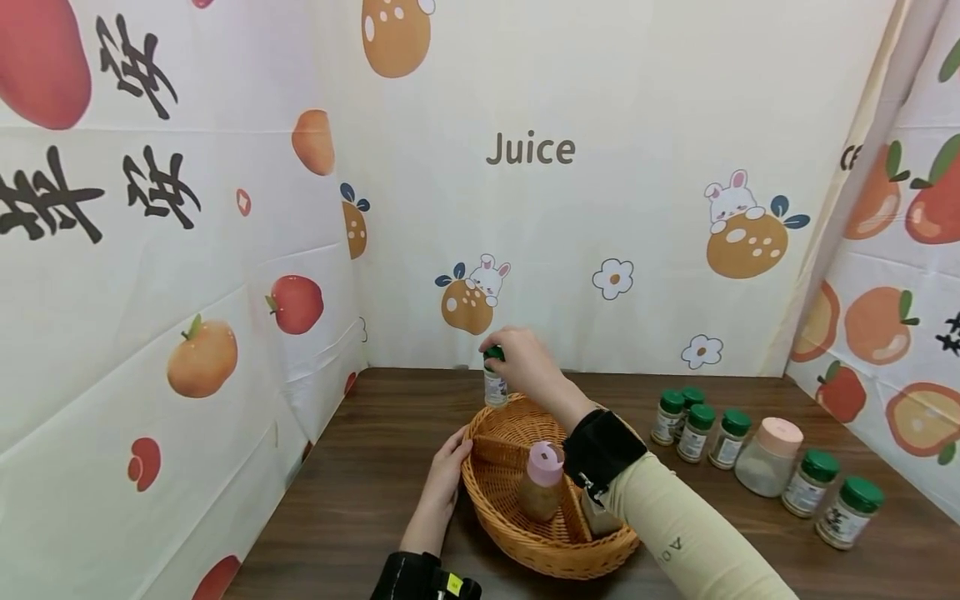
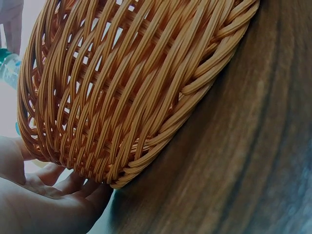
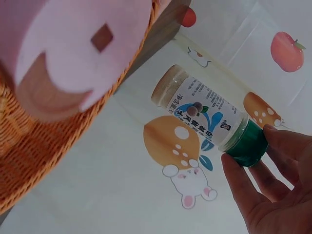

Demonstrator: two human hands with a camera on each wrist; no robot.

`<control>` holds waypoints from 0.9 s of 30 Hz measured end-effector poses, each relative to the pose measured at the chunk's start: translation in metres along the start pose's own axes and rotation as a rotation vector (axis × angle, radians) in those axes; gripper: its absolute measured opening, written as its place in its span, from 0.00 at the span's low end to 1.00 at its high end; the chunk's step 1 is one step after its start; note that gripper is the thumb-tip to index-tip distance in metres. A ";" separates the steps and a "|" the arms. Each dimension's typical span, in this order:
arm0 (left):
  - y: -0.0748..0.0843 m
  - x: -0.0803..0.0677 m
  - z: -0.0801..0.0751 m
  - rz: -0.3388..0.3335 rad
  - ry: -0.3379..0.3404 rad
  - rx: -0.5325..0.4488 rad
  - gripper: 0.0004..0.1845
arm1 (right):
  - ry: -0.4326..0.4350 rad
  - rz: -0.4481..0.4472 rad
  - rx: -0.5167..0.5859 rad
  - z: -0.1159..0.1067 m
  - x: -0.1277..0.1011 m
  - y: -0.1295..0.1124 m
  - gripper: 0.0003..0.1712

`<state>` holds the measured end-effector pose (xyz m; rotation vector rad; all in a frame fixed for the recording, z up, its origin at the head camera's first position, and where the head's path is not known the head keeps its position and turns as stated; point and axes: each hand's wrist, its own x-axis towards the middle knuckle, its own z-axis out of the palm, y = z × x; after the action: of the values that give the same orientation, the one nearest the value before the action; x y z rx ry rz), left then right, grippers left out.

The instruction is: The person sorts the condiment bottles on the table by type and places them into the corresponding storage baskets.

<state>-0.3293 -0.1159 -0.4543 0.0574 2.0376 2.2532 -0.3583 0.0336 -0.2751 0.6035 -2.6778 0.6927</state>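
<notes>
The right hand (image 1: 525, 360) pinches the green cap of a small spice jar (image 3: 204, 109), held above the far rim of the wicker basket (image 1: 525, 533) at frame centre. The jar looks light, rigid and smooth; the ribbed cap offers the surest hold. The left hand (image 1: 448, 467) rests flat-fingered against the basket's left wall. A dark wood-grain counter (image 1: 360, 500) carries everything, enclosed by fruit-printed curtains (image 1: 187, 275).

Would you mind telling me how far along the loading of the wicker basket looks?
Done: a pink-lidded jar stands in the basket. In hand: the right hand holds a green-capped jar over its far rim; the left hand steadies the side. Left: seven jars on the table.
</notes>
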 end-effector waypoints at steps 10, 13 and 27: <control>-0.001 0.001 0.000 0.032 -0.006 -0.020 0.28 | -0.040 0.041 -0.006 0.020 0.003 -0.006 0.09; -0.002 0.002 0.000 0.036 -0.008 -0.020 0.28 | -0.052 0.066 -0.008 0.026 0.002 -0.006 0.09; -0.001 0.003 0.000 0.028 -0.007 -0.019 0.28 | -0.095 0.131 -0.116 0.044 0.000 -0.008 0.08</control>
<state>-0.3318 -0.1158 -0.4552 0.0928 2.0246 2.2847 -0.3632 0.0043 -0.3090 0.4444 -2.8429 0.5502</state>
